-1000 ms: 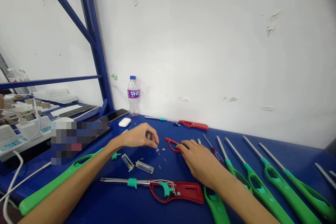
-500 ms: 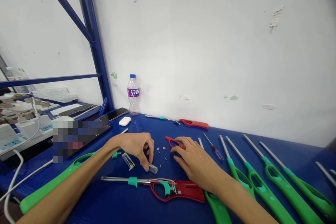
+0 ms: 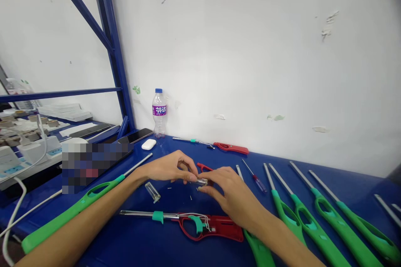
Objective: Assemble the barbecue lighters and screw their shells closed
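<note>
My left hand (image 3: 175, 169) pinches the left end of a small clear lighter fuel tank (image 3: 202, 181) above the blue table. The fingers of my right hand (image 3: 228, 187) close around its other end. A red lighter handle piece (image 3: 203, 167) lies behind my right hand, which hides part of it. Below my hands is an opened red gas lighter (image 3: 224, 228) with a metal tube, green trigger and white wires exposed. Another clear fuel tank (image 3: 152, 192) lies left of it. Small screws (image 3: 191, 197) are scattered beneath my hands.
Several green gas lighters (image 3: 326, 223) lie at the right, one (image 3: 75, 212) under my left forearm. A screwdriver (image 3: 259, 183) lies right of my hand. A bottle (image 3: 159, 112), a white case (image 3: 148, 144) and a red lighter shell (image 3: 231, 148) sit along the wall.
My left hand has lifted the clear fuel tank from the table and moved right. My right hand has let go of the red handle piece and now meets the tank.
</note>
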The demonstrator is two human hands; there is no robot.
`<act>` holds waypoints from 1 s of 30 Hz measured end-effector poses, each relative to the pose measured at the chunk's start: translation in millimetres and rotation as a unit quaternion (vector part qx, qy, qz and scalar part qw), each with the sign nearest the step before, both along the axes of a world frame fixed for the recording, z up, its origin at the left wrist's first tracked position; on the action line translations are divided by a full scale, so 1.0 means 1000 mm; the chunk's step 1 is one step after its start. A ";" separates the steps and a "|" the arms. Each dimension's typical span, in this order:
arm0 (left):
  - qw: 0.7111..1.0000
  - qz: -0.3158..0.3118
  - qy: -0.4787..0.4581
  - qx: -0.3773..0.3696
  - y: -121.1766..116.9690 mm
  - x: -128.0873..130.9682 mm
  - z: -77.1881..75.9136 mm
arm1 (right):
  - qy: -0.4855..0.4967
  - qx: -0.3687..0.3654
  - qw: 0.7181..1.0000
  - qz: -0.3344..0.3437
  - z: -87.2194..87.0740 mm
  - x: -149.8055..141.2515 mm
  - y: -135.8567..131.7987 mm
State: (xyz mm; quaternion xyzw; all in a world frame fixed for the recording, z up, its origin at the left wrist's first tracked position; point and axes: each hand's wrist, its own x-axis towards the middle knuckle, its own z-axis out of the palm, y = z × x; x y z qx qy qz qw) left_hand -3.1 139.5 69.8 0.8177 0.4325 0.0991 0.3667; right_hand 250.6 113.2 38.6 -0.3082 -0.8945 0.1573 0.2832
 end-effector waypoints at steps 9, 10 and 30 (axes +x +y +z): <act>0.994 0.060 0.069 0.064 0.016 -0.011 -0.016 | 0.046 -0.017 0.992 -0.114 0.001 0.011 0.014; 0.993 0.059 0.075 0.064 0.017 -0.011 -0.017 | 0.049 -0.020 0.991 -0.120 0.000 0.012 0.015; 0.998 0.048 -0.043 0.006 0.006 0.004 -0.017 | 0.157 -0.156 0.972 -0.076 0.009 0.011 0.015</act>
